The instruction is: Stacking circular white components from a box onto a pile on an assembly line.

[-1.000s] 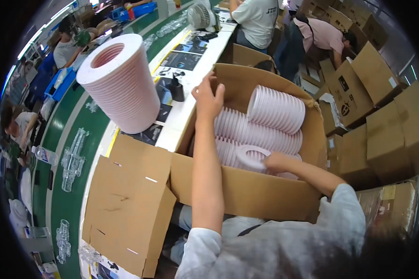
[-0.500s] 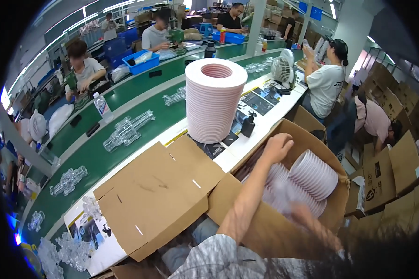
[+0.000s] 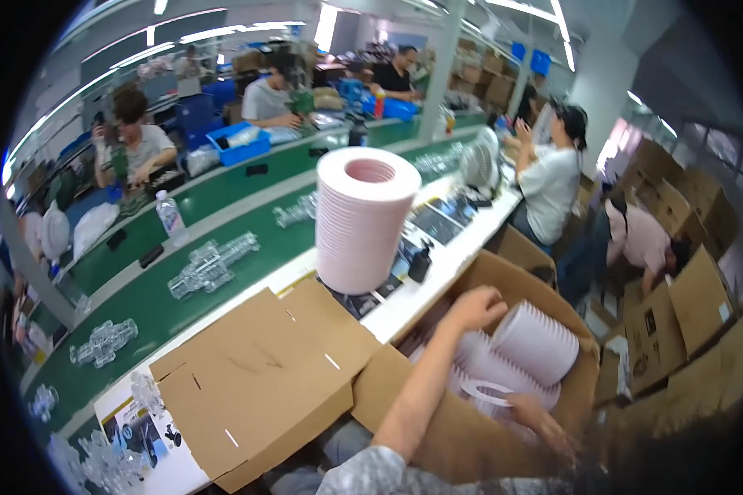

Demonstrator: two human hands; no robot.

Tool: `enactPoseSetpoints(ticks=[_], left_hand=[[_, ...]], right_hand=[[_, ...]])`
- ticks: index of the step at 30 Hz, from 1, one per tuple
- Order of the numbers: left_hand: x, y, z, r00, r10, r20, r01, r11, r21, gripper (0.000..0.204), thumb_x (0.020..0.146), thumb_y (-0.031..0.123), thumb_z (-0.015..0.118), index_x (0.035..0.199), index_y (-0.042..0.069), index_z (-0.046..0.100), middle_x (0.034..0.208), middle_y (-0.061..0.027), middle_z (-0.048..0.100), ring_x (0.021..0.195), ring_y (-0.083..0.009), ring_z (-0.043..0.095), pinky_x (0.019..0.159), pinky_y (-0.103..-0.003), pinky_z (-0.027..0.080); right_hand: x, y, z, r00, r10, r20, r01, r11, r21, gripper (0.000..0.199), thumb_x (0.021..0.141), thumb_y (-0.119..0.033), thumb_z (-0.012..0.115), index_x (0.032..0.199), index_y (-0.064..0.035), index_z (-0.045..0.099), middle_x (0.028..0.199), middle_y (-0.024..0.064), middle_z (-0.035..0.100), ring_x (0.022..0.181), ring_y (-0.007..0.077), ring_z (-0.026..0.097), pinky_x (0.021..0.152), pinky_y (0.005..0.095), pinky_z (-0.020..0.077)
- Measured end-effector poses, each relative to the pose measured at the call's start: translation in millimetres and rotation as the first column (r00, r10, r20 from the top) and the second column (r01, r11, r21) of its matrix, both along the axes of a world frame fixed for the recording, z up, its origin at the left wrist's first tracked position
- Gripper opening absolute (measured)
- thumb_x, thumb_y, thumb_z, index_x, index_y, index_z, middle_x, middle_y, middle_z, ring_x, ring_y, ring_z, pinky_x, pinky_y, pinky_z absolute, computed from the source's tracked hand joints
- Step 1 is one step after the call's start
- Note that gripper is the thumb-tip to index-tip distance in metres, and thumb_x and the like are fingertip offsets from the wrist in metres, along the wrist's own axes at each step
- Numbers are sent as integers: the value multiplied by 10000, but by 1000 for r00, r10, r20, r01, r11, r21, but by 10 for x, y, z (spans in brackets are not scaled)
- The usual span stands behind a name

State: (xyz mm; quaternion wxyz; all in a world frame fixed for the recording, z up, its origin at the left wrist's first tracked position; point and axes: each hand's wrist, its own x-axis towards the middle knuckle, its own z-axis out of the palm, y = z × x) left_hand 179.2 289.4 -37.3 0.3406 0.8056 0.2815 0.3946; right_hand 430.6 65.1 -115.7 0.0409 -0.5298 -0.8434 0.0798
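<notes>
A right hand (image 3: 533,414) holds a flat, pale-white ring (image 3: 489,402) inside a brown cardboard box (image 3: 462,441), lower right of frame, the left hand (image 3: 475,308) bent above, its grip unclear.

Lit brightly from overhead by cool white strip lights (image 3: 563,35), with a blown-out window (image 3: 327,28) at the back. Close to glare on the white tabletop (image 3: 458,252) and on the upper face of the pink ribbed cylinder (image 3: 338,175); shaded softly inside the open carton (image 3: 524,280); darkest toward the lower right, around out-of-focus hair (image 3: 677,445). Softened all over by slight blur, smeared more noticeably at the right hand (image 3: 541,419), hazy among the far workers (image 3: 266,101). Bent strongly toward the rim, as along the leaning left-hand post (image 3: 40,264), and cut off into blackness at the corners
</notes>
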Motion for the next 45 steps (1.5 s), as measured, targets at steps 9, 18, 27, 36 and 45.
enactPoseSetpoints(ticks=[9,18,27,36,45], left_hand=[[125,-15,-3,997,-73,-21,75,991,108,849,615,323,863,1311,19,484,1195,-211,616,1099,-350,605,935,-397,486],[292,47,39,888,375,-265,-373,926,59,442,744,319,710,1067,59,559,864,-226,688,825,-404,677,749,-502,537],[265,-41,85,856,511,77,-492,852,-179,615,945,356,476,1433,36,283,1063,-269,649,1011,-454,615,894,-530,461],[314,-46,60,879,438,-186,-461,882,-99,524,966,372,424,1360,29,374,1035,-285,653,941,-456,634,847,-535,486],[319,28,-68,884,424,-198,-451,884,-124,548,949,392,434,1378,62,347,1164,-291,588,974,-476,607,859,-549,480]], right_hand=[[-24,771,1021,548,-473,-689,445,863,-239,182,820,-114,661,946,7,714,883,118,729,811,182,691,706,315,526],[-284,1286,1276,627,-307,-716,553,823,131,436,762,-179,754,1124,29,631,994,175,700,875,249,682,787,350,534],[-30,2213,2102,887,-388,-252,458,665,590,560,764,-222,716,1226,50,552,1016,254,646,968,407,626,833,475,509],[-1814,3679,3865,970,-233,-69,238,852,467,550,745,-474,675,936,40,717,936,229,699,866,352,693,804,395,550],[-3211,3860,3519,984,-155,-89,166,977,131,474,733,-404,736,972,5,734,935,175,710,800,296,705,634,389,590]])
